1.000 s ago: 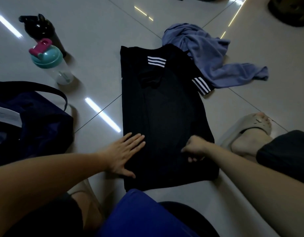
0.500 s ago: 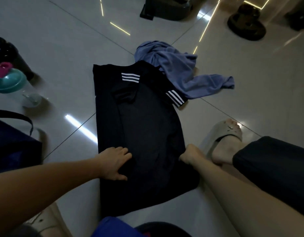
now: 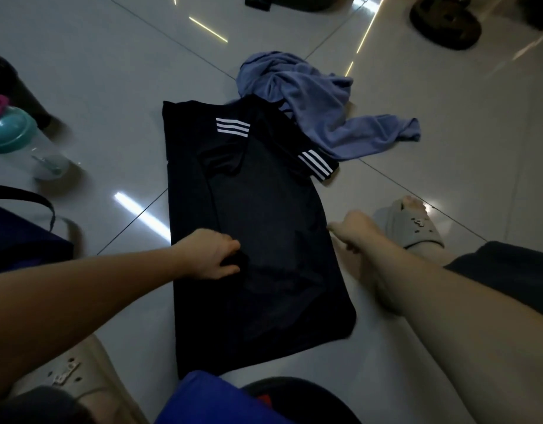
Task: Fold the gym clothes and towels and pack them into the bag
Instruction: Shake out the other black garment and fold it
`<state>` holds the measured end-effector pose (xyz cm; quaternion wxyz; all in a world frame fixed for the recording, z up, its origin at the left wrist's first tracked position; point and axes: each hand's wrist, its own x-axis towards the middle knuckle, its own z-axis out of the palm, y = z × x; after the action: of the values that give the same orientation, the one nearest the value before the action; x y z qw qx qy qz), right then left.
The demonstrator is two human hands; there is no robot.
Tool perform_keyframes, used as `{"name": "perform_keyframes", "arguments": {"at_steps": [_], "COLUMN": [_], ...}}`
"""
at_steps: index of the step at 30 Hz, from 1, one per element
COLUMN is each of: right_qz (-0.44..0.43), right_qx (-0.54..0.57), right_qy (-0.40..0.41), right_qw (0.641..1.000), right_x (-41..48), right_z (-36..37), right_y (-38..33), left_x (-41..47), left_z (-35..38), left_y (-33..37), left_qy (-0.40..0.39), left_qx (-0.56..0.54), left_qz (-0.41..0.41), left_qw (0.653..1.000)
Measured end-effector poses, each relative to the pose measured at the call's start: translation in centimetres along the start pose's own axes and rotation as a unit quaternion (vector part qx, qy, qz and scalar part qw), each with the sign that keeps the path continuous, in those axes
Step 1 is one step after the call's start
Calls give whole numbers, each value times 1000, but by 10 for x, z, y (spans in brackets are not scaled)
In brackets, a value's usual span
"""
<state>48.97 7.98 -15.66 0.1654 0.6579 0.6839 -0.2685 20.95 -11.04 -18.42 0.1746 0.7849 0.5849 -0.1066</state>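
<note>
A black shirt (image 3: 264, 215) with white sleeve stripes lies flat on the tiled floor, its sides folded in to a long strip. My left hand (image 3: 210, 255) grips the shirt's left edge about midway down, fingers curled into the cloth. At the right edge, my right hand (image 3: 351, 229) pinches the fabric. A crumpled blue-grey cloth (image 3: 319, 108) lies at the shirt's far right corner, partly over it. The dark blue bag (image 3: 22, 234) with a black strap sits at the left edge, mostly out of frame.
A clear shaker bottle (image 3: 19, 142) with a teal lid stands at the left, with a black bottle (image 3: 7, 78) behind it. My feet in grey slides (image 3: 407, 224) flank the shirt. A blue folded cloth (image 3: 215, 399) lies near me. A dark weight plate (image 3: 444, 21) sits far right.
My left hand went from lying flat on the shirt to gripping its left edge. My right hand shifted from the shirt's middle to its right edge. The view tilted up.
</note>
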Motion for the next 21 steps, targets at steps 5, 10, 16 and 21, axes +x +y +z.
{"name": "perform_keyframes", "arguments": {"at_steps": [5, 10, 16, 21], "right_qz": [-96, -72, -126, -189], "right_qx": [71, -3, -165, -65], "right_qy": [97, 102, 171, 87], "right_qw": [988, 992, 963, 976], "right_x": [60, 125, 150, 151], "right_z": [-38, -48, -48, -107], "right_y": [-48, -80, -85, -95], "left_x": [54, 126, 180, 194], "left_z": [-32, -62, -55, -69], "left_y": [-40, -84, -130, -138], "left_qy": [99, 180, 137, 154], "left_qx": [-44, -55, -13, -18], "left_qz": [-56, -128, -182, -182], "left_qw": [993, 974, 974, 971]}}
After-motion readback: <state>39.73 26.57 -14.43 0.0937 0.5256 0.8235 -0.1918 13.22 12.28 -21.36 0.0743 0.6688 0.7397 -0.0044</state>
